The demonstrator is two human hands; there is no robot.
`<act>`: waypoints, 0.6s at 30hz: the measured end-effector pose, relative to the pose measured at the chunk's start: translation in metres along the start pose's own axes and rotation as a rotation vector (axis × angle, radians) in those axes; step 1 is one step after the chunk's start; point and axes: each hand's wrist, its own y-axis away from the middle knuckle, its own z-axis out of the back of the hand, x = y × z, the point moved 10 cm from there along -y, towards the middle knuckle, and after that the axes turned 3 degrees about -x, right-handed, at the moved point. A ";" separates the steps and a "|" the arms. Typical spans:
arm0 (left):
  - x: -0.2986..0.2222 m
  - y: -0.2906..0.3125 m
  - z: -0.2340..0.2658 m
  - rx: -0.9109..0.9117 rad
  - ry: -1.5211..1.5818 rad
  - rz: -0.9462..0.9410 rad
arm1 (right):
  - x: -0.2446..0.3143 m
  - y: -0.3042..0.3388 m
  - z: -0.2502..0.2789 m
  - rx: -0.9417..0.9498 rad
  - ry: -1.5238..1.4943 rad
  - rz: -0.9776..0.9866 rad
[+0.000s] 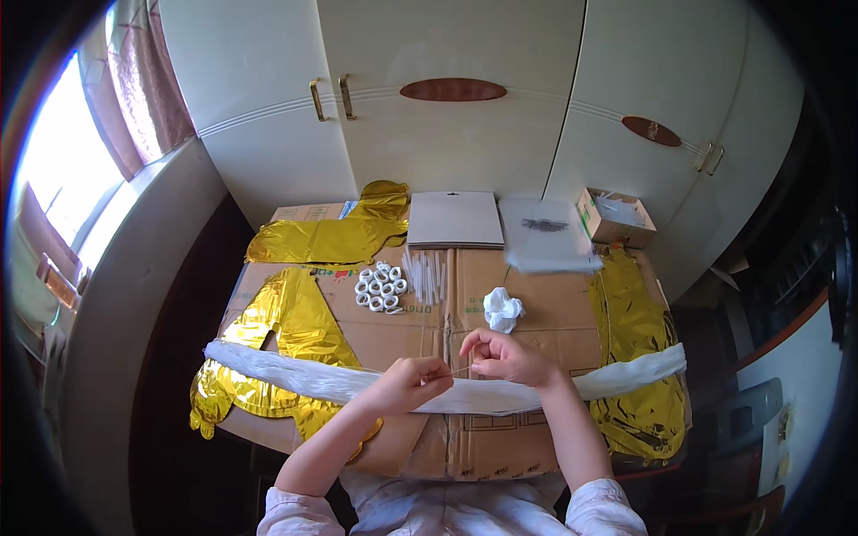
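white tissue strip point(304, 375) | light, soft, tears easily, judged | my left hand point(407, 382) and right hand point(500, 355) fingers pinched together over its middle, hold gently there

Pale rolled-up sleeves, bare forearms

A long strip of white crinkled paper point(304, 375) lies flat across the cardboard-covered bench point(536, 313) — running from the left edge, over gold foil, to the right edge, where it bends slightly upward. Its middle passes under both hands. Between the fingertips a thin, pale thread point(460, 369) is stretched short and nearly level — barely visible just above the strip.
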 end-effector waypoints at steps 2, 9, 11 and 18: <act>0.001 -0.007 -0.006 0.038 0.461 0.022 | 0.003 0.001 0.002 -0.006 0.061 0.039; -0.038 -0.031 0.006 -0.040 0.578 -0.331 | 0.013 -0.005 -0.012 -0.058 0.087 0.349; -0.039 -0.034 0.005 -0.076 0.653 -0.289 | -0.001 -0.005 -0.008 -0.055 0.117 0.338; -0.004 -0.035 -0.001 0.146 1.113 -0.237 | -0.003 0.000 -0.012 0.005 -0.004 0.194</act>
